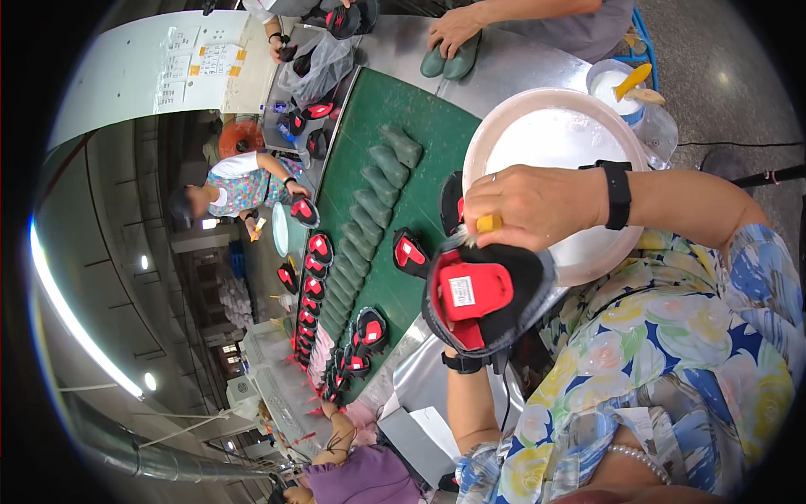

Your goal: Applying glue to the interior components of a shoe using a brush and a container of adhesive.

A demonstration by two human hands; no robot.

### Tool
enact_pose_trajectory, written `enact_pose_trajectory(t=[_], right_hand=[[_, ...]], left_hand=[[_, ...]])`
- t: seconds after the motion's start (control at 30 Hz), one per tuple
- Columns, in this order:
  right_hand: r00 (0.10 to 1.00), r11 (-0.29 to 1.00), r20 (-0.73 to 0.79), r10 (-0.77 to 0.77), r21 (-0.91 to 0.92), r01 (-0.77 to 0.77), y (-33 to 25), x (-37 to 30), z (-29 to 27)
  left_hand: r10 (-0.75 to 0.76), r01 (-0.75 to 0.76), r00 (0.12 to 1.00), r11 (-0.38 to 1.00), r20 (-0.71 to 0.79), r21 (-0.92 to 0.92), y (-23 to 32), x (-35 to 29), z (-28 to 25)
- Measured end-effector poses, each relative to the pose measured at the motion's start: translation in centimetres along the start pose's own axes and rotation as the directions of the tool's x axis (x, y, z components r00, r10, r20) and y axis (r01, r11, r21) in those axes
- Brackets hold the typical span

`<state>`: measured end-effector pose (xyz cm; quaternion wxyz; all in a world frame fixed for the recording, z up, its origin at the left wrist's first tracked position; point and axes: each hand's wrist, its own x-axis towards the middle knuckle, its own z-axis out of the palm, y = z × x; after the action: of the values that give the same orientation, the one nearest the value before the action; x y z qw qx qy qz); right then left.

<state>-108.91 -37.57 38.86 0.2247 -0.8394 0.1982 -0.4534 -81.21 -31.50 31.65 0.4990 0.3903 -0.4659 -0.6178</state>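
A black shoe upper [532, 290] with a red inner piece and a white label is held up in front of me. My left forearm [470, 407], with a black band at the wrist, reaches behind it; the shoe hides my left fingers, which support it from below. My right hand [525, 206], wearing a ring and a black watch, grips a brush [489, 223] by its yellow handle. Its pale bristles touch the shoe's upper edge. Just beyond my right hand is a pinkish basin [476, 139] with white liquid inside.
A green conveyor belt [437, 134] carries a row of grey-green shoe lasts [369, 202] and several black-and-red shoe uppers [369, 329]. By the basin stands a tub [617, 92] with a yellow-handled brush. Co-workers' hands [457, 32] work around the belt; one rests on green lasts [460, 60].
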Motion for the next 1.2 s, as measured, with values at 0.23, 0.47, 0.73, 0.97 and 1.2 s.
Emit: enact_pose_trajectory(t=[0.23, 0.47, 0.73, 0.97, 1.2], right_hand=[[0.948, 0.937, -0.129, 0.290, 0.239, -0.254, -2.4, -2.0, -0.4], [0.918, 0.894, -0.057, 0.391, 0.259, -0.365, -1.9, -3.1, 2.3], [0.842, 0.835, -0.114, 0.528, 0.252, -0.489, -1.8, -2.1, -1.8], [0.699, 0.680, 0.007, 0.715, 0.225, -0.698, -4.0, -0.6, -2.6], [0.570, 0.568, 0.028, 0.821, 0.071, -0.820, -5.4, -1.4, -3.9]], left_hand=[[0.252, -0.240, 0.967, 0.950, -0.034, 0.199, 1.2, 2.9, 0.7], [0.353, -0.344, 0.934, 0.834, 0.061, 0.432, -0.3, 2.0, -1.8], [0.328, -0.189, 0.771, 0.936, -0.546, 0.296, -4.5, -0.2, -22.5], [-0.116, -0.166, 0.608, 0.949, -0.785, -0.269, -4.8, -0.2, -34.9], [0.660, 0.653, 0.182, 0.473, -0.729, 0.592, -3.2, 5.5, -34.1]])
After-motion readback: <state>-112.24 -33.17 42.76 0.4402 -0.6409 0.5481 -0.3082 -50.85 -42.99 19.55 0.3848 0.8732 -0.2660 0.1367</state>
